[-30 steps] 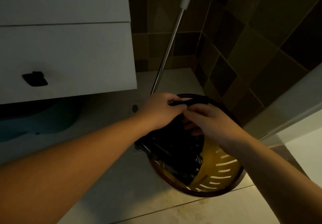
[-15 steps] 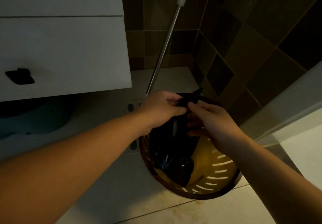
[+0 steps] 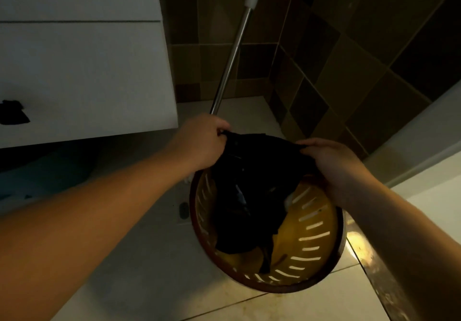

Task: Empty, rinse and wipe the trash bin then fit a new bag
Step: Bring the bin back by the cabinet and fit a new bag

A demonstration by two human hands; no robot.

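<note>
The left hand (image 3: 199, 143) had its grip closed on one edge of the black bag (image 3: 252, 191), fingers curled round the plastic at the bin's far-left rim. The right hand (image 3: 334, 163) pinched the opposite edge at the far-right rim, thumb and fingers clamped on the film. Between the two grips the top of the bag was stretched out wide and taut. Below them the rest of the bag hung down into the round yellow bin (image 3: 316, 241), whose slotted wall showed bare on the side nearer the right grip. The bin stood on the pale tiled floor (image 3: 287, 305). Just beyond the left grip a metal mop handle (image 3: 234, 53) rose at a slant against the dark checked wall tiles (image 3: 361, 71). To the left of that grip hung a white cabinet (image 3: 82, 66) with a dark handle (image 3: 12, 116).
</note>
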